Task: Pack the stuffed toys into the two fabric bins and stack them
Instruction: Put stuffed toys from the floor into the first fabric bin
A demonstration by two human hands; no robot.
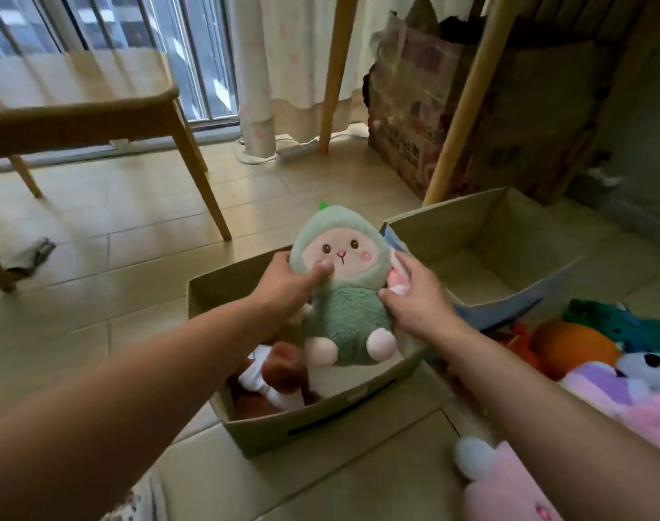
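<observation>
Both hands held one green toy [343, 291] upright over the near bin [320, 419], its face turned toward the camera. The left hand [287, 287] gripped the toy's head from the left, thumb laid across the pale face and the other fingers wrapped behind. The right hand [415, 298] clasped the toy's right side at the body, fingers curled round the plush, with a bit of pink showing just above its knuckles. The toy's two pale feet hung above the bin's opening, not touching the bin's front wall.

Inside the near bin lay a brown and white toy [279, 377], partly hidden by the green one. The far bin [482, 257] stood just beside it to the right and a little further back, its corner meeting the near bin behind the right hand; only its bare floor showed.

Several more toys lay in a pile on the floor at the right: an orange toy [572, 344], a teal toy [621, 325], a purple toy [603, 385] and a pink toy [509, 483] nearest the camera, against the right forearm.

Further back stood a wooden chair [95, 110] at the left, a curtain [302, 62] in the middle, and a cardboard box [415, 118] behind two wooden legs. A small grey rag [31, 257] lay on the tiles near the chair.
</observation>
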